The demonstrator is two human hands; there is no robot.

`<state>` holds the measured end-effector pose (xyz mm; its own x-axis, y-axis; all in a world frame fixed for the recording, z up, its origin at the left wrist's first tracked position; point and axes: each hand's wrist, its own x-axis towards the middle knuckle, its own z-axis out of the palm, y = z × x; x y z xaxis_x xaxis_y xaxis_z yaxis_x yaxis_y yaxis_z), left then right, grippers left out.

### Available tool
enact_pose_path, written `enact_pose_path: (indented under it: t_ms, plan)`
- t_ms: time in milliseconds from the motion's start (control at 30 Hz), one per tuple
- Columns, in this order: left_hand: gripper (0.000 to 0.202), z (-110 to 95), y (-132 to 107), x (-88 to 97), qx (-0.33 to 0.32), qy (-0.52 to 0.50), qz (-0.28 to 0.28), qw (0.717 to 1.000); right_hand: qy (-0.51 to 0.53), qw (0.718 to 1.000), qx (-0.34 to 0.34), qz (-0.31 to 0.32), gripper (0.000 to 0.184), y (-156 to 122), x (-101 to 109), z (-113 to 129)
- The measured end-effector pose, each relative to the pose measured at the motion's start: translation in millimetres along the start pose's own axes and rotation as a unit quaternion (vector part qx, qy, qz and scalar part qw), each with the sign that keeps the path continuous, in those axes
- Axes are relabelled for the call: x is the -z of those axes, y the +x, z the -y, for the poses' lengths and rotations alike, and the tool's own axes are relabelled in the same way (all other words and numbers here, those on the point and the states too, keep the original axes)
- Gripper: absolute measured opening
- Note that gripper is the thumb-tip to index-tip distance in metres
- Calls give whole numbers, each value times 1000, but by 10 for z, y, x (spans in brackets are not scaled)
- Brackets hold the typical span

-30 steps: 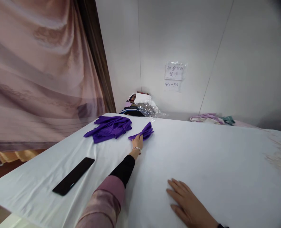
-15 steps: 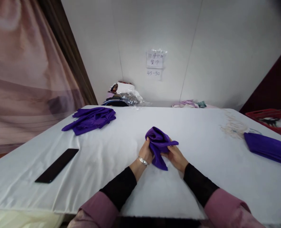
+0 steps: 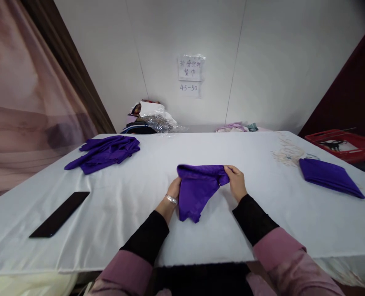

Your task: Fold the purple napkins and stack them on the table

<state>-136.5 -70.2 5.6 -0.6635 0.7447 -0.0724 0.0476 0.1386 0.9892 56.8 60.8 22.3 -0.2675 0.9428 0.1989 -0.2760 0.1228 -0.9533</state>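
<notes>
A purple cloth napkin [image 3: 197, 191] is stretched between my two hands above the middle of the table, its lower corner hanging down. My left hand [image 3: 173, 190], with a silver bracelet at the wrist, grips its left side; the fingers are partly hidden behind the fabric. At the upper right corner, my right hand [image 3: 236, 181] pinches the edge between thumb and fingers. A crumpled heap of purple napkins [image 3: 108, 153] lies at the far left. On the right rests a flat, folded purple stack [image 3: 330, 177].
A dark flat slab [image 3: 60, 213] lies on the white tablecloth [image 3: 133, 185] at left. Behind the table are bagged fabrics [image 3: 154, 119] and pale cloths [image 3: 236, 127]. A red basket [image 3: 345, 148] stands at right, near an embroidered patch [image 3: 289, 156]. A handwritten sign [image 3: 190, 74] hangs on the wall.
The napkin was bunched between both hands; now it is spread wider. My right hand has moved right and up along its edge, and my left hand slightly left. The view has shifted somewhat.
</notes>
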Motion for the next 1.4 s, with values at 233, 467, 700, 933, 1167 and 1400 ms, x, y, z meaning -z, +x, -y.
enact_pose_path:
  t_ms: [233,467,700,933,1167,1400]
  plan:
    - [50,-13,168,184,88,-75,144,983,168,963,-208,42,20,112,93,-104]
    - [55,9,266,282,16,-22,14,1000,40,987,-153,-22,56,116,133,-278]
    - [60,-28,-93,122,-201,274,62,939,-243,968,43,-42,74,116,172,-381]
    - [19,66,-11,136,-153,277,62,947,-374,924,73,3,53,198,244,-484]
    - [29,15,136,345,-73,126,-11,989,-195,979,19,-50,28,257,330,-380]
    - [51,-49,345,712,-12,-29,-159,987,-75,977,29,-196,32,386,649,-65]
